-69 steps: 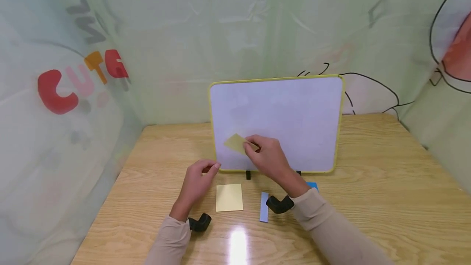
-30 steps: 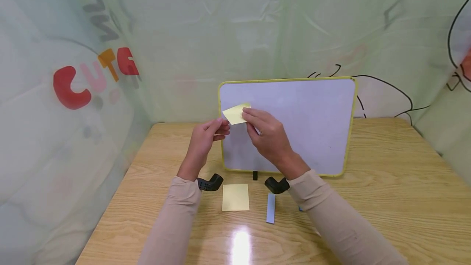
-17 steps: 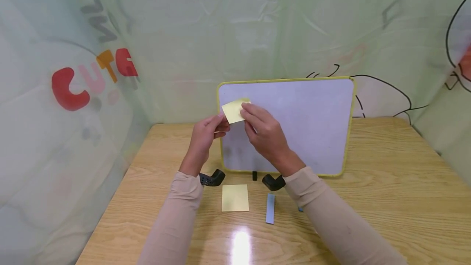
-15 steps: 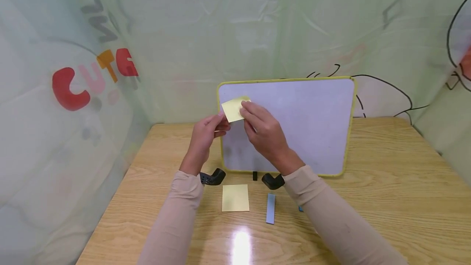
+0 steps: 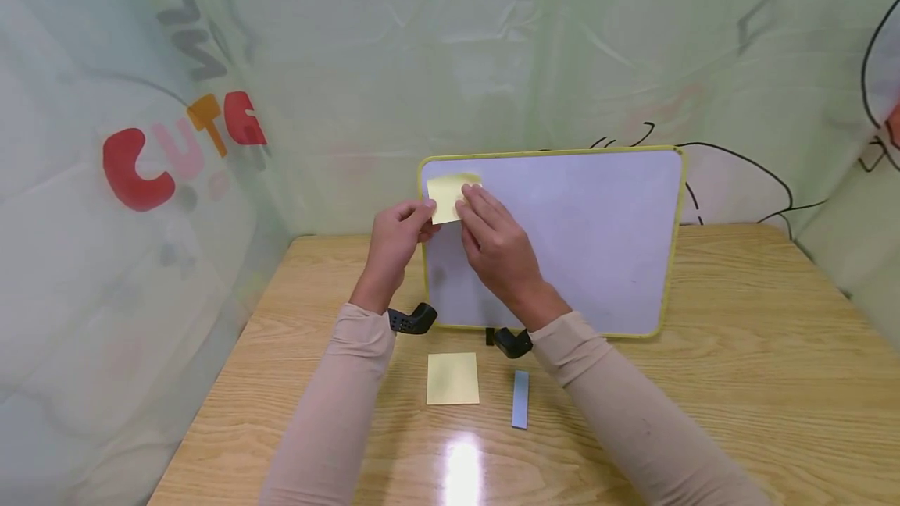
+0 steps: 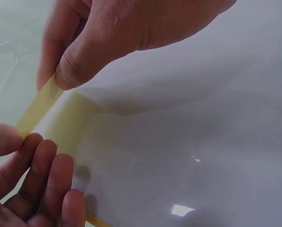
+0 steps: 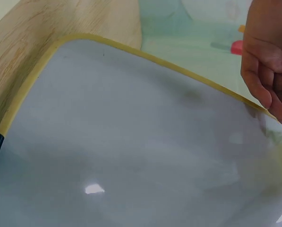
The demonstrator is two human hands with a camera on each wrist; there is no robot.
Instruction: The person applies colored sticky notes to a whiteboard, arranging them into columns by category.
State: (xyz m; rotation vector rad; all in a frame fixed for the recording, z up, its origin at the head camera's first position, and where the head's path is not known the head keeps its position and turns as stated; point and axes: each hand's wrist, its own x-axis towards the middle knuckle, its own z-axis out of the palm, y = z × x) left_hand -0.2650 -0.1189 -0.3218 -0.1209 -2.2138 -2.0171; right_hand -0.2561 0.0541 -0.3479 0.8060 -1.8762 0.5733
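A pale yellow sticky note [image 5: 444, 195] is held in front of the upper left corner of a yellow-framed whiteboard [image 5: 569, 248]. My left hand [image 5: 395, 239] pinches its left edge between thumb and index finger. At the note's other edge, my right hand [image 5: 501, 244] grips with thumb and fingers. The left wrist view shows the sticky note [image 6: 39, 106] nearly edge-on, close over the board, with a blurred yellow reflection beside it. There, the left hand [image 6: 37, 184] is below and the right hand [image 6: 112, 28] above. The left hand [image 7: 268, 66] overlaps the board's frame in the right wrist view.
A square yellow sticky-note pad [image 5: 452, 379] lies on the wooden table [image 5: 759, 381], with a light blue strip [image 5: 520, 399] to its right. The board stands on a black foot [image 5: 490, 336]. A printed curtain [image 5: 337, 84] hangs behind. Both wrists wear black camera mounts.
Both hands have raised the sticky note toward the board's top left corner. The left hand, earlier low by the board's bottom corner, has come up and taken the note's left edge.
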